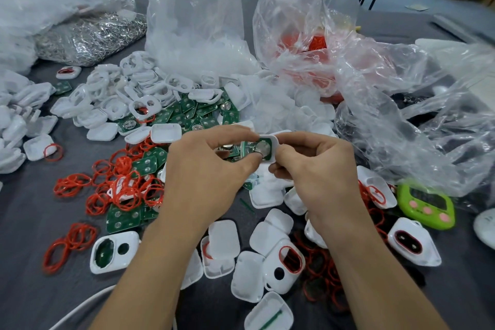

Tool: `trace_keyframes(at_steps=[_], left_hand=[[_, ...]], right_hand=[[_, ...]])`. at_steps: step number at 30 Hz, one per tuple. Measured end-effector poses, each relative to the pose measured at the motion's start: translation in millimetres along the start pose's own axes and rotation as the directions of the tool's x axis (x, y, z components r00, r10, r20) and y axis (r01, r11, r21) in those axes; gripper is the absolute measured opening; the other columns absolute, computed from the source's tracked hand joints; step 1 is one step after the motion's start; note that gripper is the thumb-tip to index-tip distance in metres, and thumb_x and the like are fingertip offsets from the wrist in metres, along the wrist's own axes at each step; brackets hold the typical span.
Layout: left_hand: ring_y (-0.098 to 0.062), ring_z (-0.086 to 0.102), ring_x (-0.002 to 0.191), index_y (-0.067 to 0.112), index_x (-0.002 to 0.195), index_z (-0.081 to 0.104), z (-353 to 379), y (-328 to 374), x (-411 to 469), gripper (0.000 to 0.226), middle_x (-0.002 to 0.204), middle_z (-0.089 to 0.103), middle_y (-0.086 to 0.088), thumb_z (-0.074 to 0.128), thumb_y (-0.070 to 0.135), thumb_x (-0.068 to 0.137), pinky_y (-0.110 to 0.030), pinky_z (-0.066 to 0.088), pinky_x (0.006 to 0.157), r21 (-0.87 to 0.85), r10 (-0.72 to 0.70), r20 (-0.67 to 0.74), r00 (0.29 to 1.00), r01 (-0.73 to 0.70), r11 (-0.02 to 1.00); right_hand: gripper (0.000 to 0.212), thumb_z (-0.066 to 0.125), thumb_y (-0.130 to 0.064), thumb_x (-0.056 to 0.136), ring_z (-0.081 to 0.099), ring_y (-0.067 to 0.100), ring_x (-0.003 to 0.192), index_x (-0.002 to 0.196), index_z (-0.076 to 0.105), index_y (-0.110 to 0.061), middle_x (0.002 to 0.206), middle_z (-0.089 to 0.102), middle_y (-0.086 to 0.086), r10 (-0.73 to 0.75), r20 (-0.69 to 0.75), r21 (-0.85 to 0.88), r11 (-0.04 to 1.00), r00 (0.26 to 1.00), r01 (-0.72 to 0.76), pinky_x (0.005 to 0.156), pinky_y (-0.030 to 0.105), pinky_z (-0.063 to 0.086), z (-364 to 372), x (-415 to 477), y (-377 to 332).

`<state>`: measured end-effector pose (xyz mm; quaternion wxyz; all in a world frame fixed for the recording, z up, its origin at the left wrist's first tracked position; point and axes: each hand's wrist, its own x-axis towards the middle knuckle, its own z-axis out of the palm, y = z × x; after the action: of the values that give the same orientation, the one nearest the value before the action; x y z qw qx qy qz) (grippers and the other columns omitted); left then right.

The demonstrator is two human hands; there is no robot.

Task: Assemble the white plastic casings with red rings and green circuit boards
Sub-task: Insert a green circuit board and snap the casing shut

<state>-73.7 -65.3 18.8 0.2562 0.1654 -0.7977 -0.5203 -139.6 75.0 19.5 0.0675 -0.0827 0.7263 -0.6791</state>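
Both hands meet over the middle of the table around one white casing [273,142] that has a green circuit board [261,148] with a round silver cell lying in it. My left hand [203,169] pinches its left side, thumb on the board. My right hand [318,169] grips its right edge. Loose red rings [126,190] lie in a heap to the left. More green boards [198,113] and white casings [128,88] are piled behind the hands. Casing halves [223,241] lie in front.
Large clear plastic bags [198,16] stand behind the piles, one holding red rings [316,43]. A bag of silver metal parts [88,38] is at back left. A green timer [426,206] sits at the right. Grey cloth [26,222] covers the table.
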Motion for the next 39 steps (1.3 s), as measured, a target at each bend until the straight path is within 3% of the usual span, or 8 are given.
trace_keyframes(at_steps=[4, 8, 15, 19, 28, 33, 39], left_hand=[[0.013, 0.067, 0.095, 0.048, 0.088, 0.078, 4, 1, 0, 0.033, 0.098, 0.071, 0.038, 0.089, 0.021, 0.072, -0.019, 0.057, 0.084, 0.035, 0.021, -0.027, 0.999, -0.020, 0.999], [0.013, 0.065, 0.104, 0.047, 0.093, 0.078, 4, 0, -1, 0.039, 0.107, 0.074, 0.030, 0.088, 0.015, 0.074, -0.026, 0.057, 0.092, 0.058, 0.074, -0.011, 0.997, -0.073, 0.996], [0.013, 0.062, 0.112, 0.043, 0.098, 0.080, 5, -3, -3, 0.038, 0.124, 0.069, 0.026, 0.083, 0.010, 0.078, -0.025, 0.051, 0.103, 0.132, 0.147, 0.070, 0.987, -0.155, 0.979], [0.013, 0.061, 0.113, 0.043, 0.097, 0.081, 4, -4, -2, 0.037, 0.122, 0.070, 0.025, 0.085, 0.013, 0.076, -0.013, 0.046, 0.099, 0.180, 0.173, 0.053, 0.983, -0.180, 0.967], [0.011, 0.058, 0.118, 0.041, 0.094, 0.079, 4, -7, -1, 0.036, 0.123, 0.071, 0.023, 0.084, 0.012, 0.074, -0.017, 0.045, 0.101, 0.231, 0.224, 0.068, 0.972, -0.233, 0.945], [0.009, 0.060, 0.117, 0.038, 0.096, 0.079, 6, -9, -3, 0.029, 0.121, 0.072, 0.020, 0.080, 0.018, 0.075, -0.025, 0.049, 0.099, 0.250, 0.284, 0.059, 0.957, -0.290, 0.924], [0.015, 0.064, 0.106, 0.041, 0.101, 0.080, 8, -9, -2, 0.026, 0.110, 0.075, 0.024, 0.077, 0.029, 0.077, -0.027, 0.060, 0.087, 0.089, 0.203, 0.013, 0.979, -0.203, 0.975]], right_hand=[[0.013, 0.077, -0.013, 0.085, 0.075, 0.019, 0.060, 0.079, 0.082, -0.025, 0.069, 0.077, 0.001, -0.027, 0.009, -0.006, 1.000, 1.000, 0.027, 0.059, 0.021, 0.057, 0, -1, 1], [0.010, 0.079, -0.017, 0.086, 0.075, 0.018, 0.060, 0.080, 0.082, -0.025, 0.069, 0.077, -0.001, -0.041, 0.018, -0.036, 0.998, 0.999, 0.042, 0.060, 0.023, 0.058, 0, -1, 2], [0.015, 0.072, -0.019, 0.080, 0.075, 0.015, 0.060, 0.081, 0.080, -0.032, 0.068, 0.077, -0.004, -0.084, 0.027, -0.100, 0.991, 0.996, 0.086, 0.063, 0.030, 0.061, 1, -3, 3], [0.016, 0.076, -0.015, 0.084, 0.074, 0.014, 0.059, 0.081, 0.081, -0.031, 0.068, 0.077, -0.005, -0.085, 0.026, -0.126, 0.988, 0.996, 0.087, 0.062, 0.029, 0.059, 2, -2, 4], [0.021, 0.075, -0.020, 0.079, 0.074, 0.013, 0.059, 0.080, 0.079, -0.040, 0.066, 0.076, -0.007, -0.100, 0.030, -0.168, 0.980, 0.995, 0.104, 0.067, 0.038, 0.063, 4, -3, 7], [0.018, 0.074, -0.022, 0.077, 0.074, 0.012, 0.060, 0.080, 0.080, -0.039, 0.067, 0.076, -0.007, -0.077, 0.031, -0.164, 0.983, 0.997, 0.081, 0.066, 0.035, 0.062, 5, -2, 8], [0.012, 0.076, -0.021, 0.081, 0.075, 0.015, 0.060, 0.081, 0.082, -0.032, 0.070, 0.077, -0.004, -0.026, 0.030, -0.120, 0.992, 0.999, 0.030, 0.065, 0.034, 0.061, 3, 1, 10]])
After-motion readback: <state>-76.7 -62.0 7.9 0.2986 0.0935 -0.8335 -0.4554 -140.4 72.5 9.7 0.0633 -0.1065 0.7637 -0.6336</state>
